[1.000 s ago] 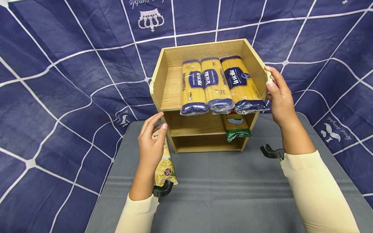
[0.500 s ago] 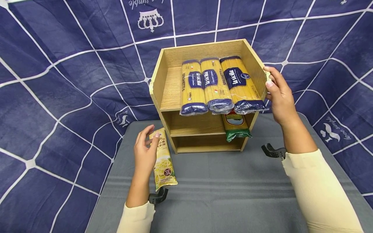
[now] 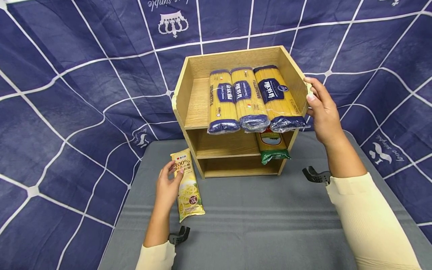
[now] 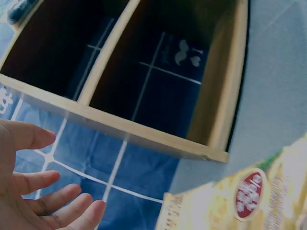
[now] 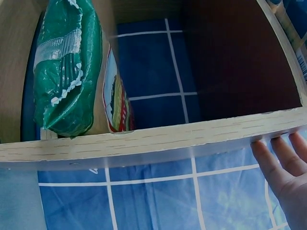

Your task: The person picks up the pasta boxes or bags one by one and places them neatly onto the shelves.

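Note:
A small wooden shelf unit (image 3: 233, 154) stands on the grey cloth, with three packs of spaghetti (image 3: 250, 101) side by side on its top. My right hand (image 3: 324, 112) holds the front edge of the unit's right side, its fingers (image 5: 276, 160) against the outer face. Left of the unit lies a yellow noodle packet (image 3: 189, 187), printed side up. Over the packet's upper left edge is my left hand (image 3: 167, 187), fingers loosely bent. In the left wrist view those fingers (image 4: 62, 196) are spread and hold nothing.
A green-ended pasta pack (image 3: 275, 153) sticks out of the middle compartment at the right. Blue cloth (image 3: 84, 112) with white lines hangs behind and at both sides. The grey cloth (image 3: 243, 217) spreads in front of the shelf unit.
My left hand has left the shelf unit's left side and come down toward me, over the noodle packet. The right hand keeps its hold on the unit.

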### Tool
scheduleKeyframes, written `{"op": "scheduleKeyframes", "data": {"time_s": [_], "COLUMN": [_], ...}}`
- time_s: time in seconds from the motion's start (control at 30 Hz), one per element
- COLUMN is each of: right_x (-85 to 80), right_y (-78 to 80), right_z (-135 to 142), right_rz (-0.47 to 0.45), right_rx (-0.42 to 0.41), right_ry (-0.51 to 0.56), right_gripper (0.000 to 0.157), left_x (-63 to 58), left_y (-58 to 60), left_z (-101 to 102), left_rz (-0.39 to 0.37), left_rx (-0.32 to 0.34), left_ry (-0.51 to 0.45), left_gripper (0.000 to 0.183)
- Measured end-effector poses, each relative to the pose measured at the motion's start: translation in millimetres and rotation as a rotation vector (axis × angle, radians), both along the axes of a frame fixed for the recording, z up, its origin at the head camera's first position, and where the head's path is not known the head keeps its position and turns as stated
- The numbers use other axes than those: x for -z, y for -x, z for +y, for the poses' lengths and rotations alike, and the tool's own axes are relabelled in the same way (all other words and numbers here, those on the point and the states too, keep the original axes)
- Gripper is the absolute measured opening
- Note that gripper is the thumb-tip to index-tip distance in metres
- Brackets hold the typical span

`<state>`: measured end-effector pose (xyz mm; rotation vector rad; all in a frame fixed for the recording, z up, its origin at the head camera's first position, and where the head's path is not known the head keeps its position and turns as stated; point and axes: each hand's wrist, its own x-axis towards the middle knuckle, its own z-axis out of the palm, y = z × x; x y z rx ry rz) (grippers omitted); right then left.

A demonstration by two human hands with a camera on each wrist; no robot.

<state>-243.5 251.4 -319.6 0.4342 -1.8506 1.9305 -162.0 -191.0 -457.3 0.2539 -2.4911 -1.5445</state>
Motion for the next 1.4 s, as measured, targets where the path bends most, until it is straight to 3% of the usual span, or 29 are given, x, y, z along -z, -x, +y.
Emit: {"op": "scheduleKeyframes", "data": {"time_s": [0.23, 0.47, 0.77, 1.07, 1.4], "right_x": [0.9, -0.6, 0.0, -0.4, 0.1], "right_y": [0.2, -0.6, -0.7, -2.5, -2.1], "right_z": [0, 0, 0, 0, 0], "right_rz": [-0.011, -0.021, -0.024, -0.034, -0.025], "right_rx": [-0.003, -0.006, -0.015, 0.006, -0.008], "right_ry": [-0.002, -0.013, -0.005, -0.025, -0.014], "right_gripper": [0.044, 0.044, 0.044, 0.043, 0.043], "left_x": [25.6, 43.8, 71.5, 81.3, 81.4], "left_y": [-0.9, -2.0, -7.6, -11.1, -6.9], "left_z": [-8, -17, -20, -21, -23], "left_rz": [-0.135, -0.271, -0.315, -0.331, -0.384], "left_rx": [-0.005, -0.006, -0.049, -0.026, 0.008], "left_ry": [0.085, 0.174, 0.228, 0.283, 0.306], "left_gripper": [0.061, 0.070, 0.075, 0.082, 0.085]}}
